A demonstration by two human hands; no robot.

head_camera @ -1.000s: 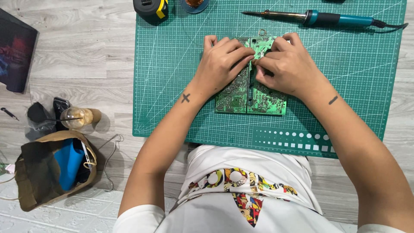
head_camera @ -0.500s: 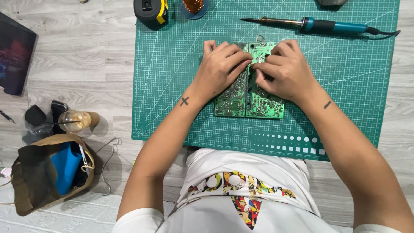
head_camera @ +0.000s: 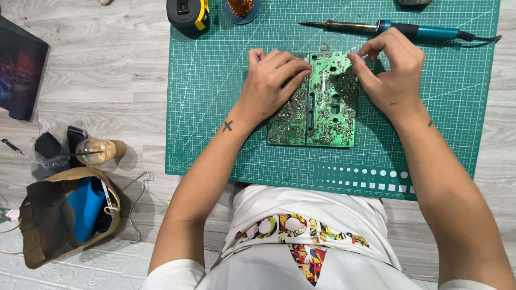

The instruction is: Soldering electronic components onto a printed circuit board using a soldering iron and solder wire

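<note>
Surface: grey wood-look floor (head_camera: pixel 97 80) carrying a green cutting mat (head_camera: pixel 215 107).
Mat far edge: blue-handled soldering iron (head_camera: pixel 398 29), copper wire spool (head_camera: pixel 241 7), black-and-yellow tape measure (head_camera: pixel 188 13).
Floor, off the mat's left edge: brown paper bag (head_camera: pixel 48 225), wire hanger (head_camera: pixel 137 204).
Circuit board (head_camera: pixel 322 107): flat near the mat's middle.
Left hand (head_camera: pixel 271 86): fingers curled, pressing the board's left half.
Right hand (head_camera: pixel 392 72): fingertips pinching the board's far right corner.
</note>
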